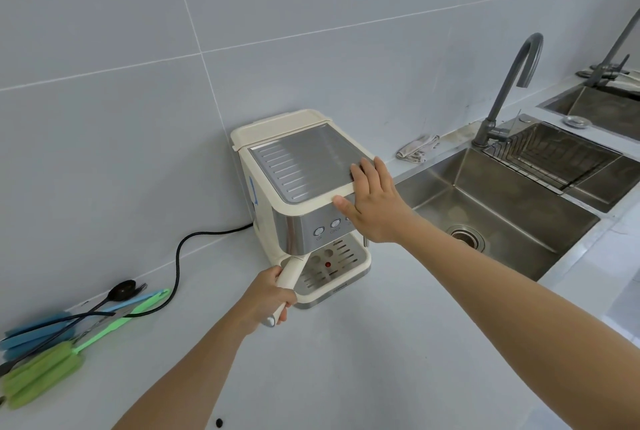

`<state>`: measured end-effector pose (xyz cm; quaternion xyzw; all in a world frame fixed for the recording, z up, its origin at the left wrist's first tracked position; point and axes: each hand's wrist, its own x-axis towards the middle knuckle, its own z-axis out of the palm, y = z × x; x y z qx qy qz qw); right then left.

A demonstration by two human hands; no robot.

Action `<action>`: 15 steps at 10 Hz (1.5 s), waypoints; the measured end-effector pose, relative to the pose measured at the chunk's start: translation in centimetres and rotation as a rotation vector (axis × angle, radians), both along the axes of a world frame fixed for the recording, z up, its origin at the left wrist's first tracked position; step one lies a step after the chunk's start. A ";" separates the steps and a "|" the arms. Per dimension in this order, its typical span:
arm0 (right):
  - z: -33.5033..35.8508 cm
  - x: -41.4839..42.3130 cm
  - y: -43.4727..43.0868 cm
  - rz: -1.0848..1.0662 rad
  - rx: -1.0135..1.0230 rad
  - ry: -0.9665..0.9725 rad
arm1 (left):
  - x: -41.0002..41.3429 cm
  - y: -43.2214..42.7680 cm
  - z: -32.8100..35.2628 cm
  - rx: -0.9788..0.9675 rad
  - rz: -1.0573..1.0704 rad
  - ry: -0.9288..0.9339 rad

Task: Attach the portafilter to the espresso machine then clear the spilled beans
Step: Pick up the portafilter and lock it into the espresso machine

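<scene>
A dark bean (219, 423) lay on the near counter (346, 360). The left hand (265, 298) was wrapped shut around the portafilter (289, 279) handle, its head under the espresso machine (304, 187). The right hand (372, 203) lay flat, fingers spread, on the machine's top front corner.

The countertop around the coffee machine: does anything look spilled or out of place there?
Little stands out. One small dark speck, possibly a bean, lies on the counter near the bottom edge. The long-handled brushes lie in a loose heap at the left, crossed by the black power cord. A crumpled rag sits behind the sink.
</scene>
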<state>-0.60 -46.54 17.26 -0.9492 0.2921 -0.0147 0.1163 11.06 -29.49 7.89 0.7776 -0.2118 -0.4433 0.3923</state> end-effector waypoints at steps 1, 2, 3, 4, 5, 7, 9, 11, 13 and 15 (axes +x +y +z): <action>-0.1 0.0 0.0 0.005 -0.025 -0.013 | 0.1 0.0 0.2 -0.015 -0.010 0.000; 0.2 0.0 0.1 -0.009 0.003 0.000 | 0.1 0.4 0.0 -0.001 -0.055 -0.044; 0.4 -0.1 0.3 -0.009 0.013 0.002 | -0.1 0.9 -0.2 0.014 -0.097 -0.082; 0.4 0.0 0.3 -0.011 0.005 -0.003 | -0.1 0.7 -0.1 0.017 -0.100 -0.089; 0.5 -0.1 0.3 -0.011 0.003 0.007 | -0.1 0.0 0.2 -0.001 -0.084 -0.070; 0.2 0.0 0.2 -0.006 -0.004 -0.002 | 0.9 -0.5 1.0 0.003 -0.102 -0.106; 0.3 0.0 0.2 -0.009 -0.015 -0.003 | 1.0 -0.1 0.7 0.002 -0.095 -0.115; 0.1 0.0 0.2 -0.012 -0.023 -0.017 | 1.3 0.0 0.4 -0.015 -0.094 -0.068; 0.0 0.1 0.0 -0.010 -0.040 -0.018 | 2.7 0.1 0.9 -0.021 -0.110 -0.001; -0.1 0.2 0.1 -0.015 -0.054 -0.009 | 2.3 0.1 1.1 -0.028 -0.119 -0.006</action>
